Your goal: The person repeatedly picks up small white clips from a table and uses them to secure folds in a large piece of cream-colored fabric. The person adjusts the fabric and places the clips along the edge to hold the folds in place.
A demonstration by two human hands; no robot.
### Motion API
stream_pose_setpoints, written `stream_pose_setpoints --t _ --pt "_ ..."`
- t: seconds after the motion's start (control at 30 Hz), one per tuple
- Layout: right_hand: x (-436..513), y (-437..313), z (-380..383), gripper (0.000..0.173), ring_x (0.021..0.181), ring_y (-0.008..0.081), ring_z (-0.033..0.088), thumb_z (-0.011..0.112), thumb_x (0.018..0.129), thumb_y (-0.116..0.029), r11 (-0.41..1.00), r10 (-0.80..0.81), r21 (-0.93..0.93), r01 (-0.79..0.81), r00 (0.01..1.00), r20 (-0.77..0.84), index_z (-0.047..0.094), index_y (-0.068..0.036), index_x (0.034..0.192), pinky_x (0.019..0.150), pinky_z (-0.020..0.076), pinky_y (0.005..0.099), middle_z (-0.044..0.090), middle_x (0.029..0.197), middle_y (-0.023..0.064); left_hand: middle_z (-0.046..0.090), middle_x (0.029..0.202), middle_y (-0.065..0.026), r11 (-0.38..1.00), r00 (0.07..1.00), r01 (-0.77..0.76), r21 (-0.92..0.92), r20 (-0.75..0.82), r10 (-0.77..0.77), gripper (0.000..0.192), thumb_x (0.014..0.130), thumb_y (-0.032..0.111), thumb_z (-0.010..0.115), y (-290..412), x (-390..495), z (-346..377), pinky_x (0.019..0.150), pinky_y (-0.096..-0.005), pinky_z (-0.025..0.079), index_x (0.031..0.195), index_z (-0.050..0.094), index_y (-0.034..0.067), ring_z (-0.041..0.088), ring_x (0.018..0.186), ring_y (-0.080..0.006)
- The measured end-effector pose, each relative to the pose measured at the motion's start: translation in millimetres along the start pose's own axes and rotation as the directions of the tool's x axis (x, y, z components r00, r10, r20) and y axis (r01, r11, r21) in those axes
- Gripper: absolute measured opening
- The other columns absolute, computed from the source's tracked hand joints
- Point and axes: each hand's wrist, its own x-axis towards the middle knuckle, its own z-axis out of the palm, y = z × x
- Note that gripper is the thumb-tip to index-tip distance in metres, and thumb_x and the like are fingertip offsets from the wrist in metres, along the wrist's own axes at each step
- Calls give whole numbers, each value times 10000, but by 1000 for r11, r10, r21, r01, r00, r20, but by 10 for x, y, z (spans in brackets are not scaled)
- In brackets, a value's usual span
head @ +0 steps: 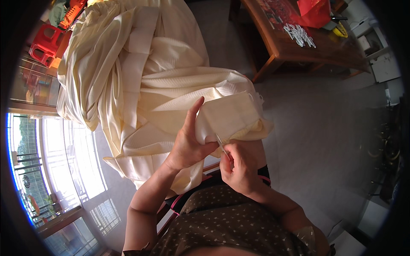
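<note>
Cream curtain fabric (pixel 189 76) lies gathered over my lap and spreads away to the upper left. My left hand (pixel 187 147) grips a folded, pale stiffened band (pixel 229 112) of the curtain, with the thumb and fingers spread around its near left corner. Between the fingertips of my right hand (pixel 241 169) is a slim whitish piece (pixel 221 144), possibly a curtain hook. Its far end meets the near edge of the band, close to my left fingertips. Whether the tip has entered the cloth cannot be made out.
On the wooden table (pixel 323 54) at the upper right lie a pile of white curtain hooks (pixel 299 34), a red bag (pixel 315 12) and a yellow item (pixel 340 31). A red plastic stool (pixel 46 43) stands at the upper left. Sunlight falls on the grey floor (pixel 307 128) near the glass doors.
</note>
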Motion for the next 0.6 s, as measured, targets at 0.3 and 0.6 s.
stream_pose_setpoints --t 0.3,0.6 --pt "112 -19 -179 295 711 285 611 647 835 3 978 -32 210 3 990 138 554 44 1113 651 499 353 607 816 150 513 1316 -168 993 998 46 -107 42 -42 1047 654 27 767 -55 10 -66 1016 -316 392 1511 167 40 498 1199 -223" --pt "134 148 -224 240 764 208 644 697 827 -4 947 -5 319 -37 991 130 614 21 1051 689 511 310 647 817 105 520 1290 -189 974 979 173 -150 132 -153 1039 661 114 844 -59 -9 -91 1022 -325 385 1481 221 -20 500 1191 -232"
